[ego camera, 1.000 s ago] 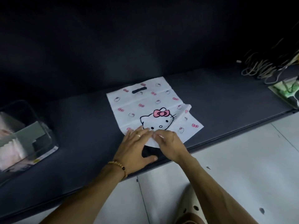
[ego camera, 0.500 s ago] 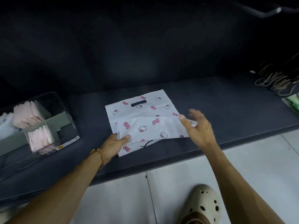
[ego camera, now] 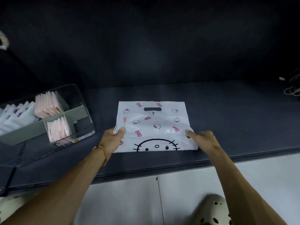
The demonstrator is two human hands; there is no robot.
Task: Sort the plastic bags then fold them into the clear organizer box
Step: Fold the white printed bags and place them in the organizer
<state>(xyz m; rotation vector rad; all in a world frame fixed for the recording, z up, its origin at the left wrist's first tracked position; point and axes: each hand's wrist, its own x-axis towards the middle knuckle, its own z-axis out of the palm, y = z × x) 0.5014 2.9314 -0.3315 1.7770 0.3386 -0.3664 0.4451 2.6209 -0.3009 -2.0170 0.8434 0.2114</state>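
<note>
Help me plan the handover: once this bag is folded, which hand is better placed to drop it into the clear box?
Left, probably. The clear organizer box sits left of the bag, beside the left hand; the right hand holds the bag's far edge.

Dark cushion (ego camera: pixel 227 120) lies open to my right of the bag (ego camera: pixel 154 125); on my left the clear organizer box (ego camera: pixel 84 104) blocks, cords (ego camera: pixel 292 90) crowd the far right corner

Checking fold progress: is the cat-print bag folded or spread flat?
Folded once. The bag has its near part turned up over itself, the cat face upside down at the crease; both hands hold the flap's corners.
</note>
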